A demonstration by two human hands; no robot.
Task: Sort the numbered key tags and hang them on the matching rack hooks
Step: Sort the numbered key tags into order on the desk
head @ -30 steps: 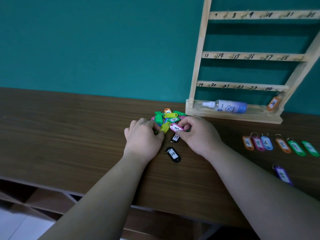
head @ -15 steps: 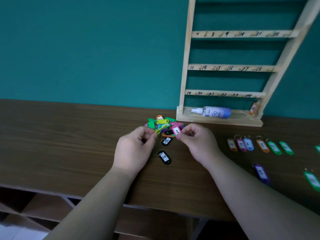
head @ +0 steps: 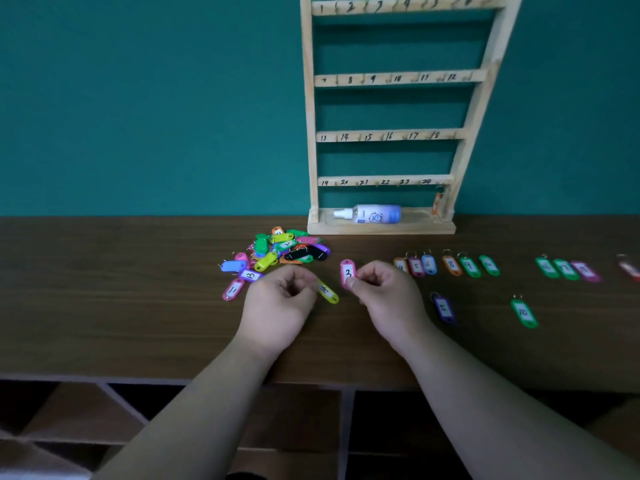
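Over the surface (head: 104, 289), pinching pink tag 3 (head: 347, 271) in right grip (head: 384, 292), yellow tag (head: 328, 292) in left grip (head: 280, 299); likely light, stiff, slick; best pinched across flat faces.

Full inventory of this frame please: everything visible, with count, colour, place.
Rack: 1, pale wood, hooks numbered 1 to 24, back of table.
Spray bottle: 1, white and blue, lying in rack base.
Hung tag: 1, orange, rack's bottom-right hook.
Tag pile: uncounted, mixed colours, left of rack base.
Near row: 6, orange, pink, blue, orange, green, green; right of hands.
Far row: 3, green, green, pink; further right.
Purple tag and green tag: 1 each, nearer the front edge.
Table: 1, brown wood.
Left hand: pinching yellow tag.
Right hand: pinching pink tag 3.
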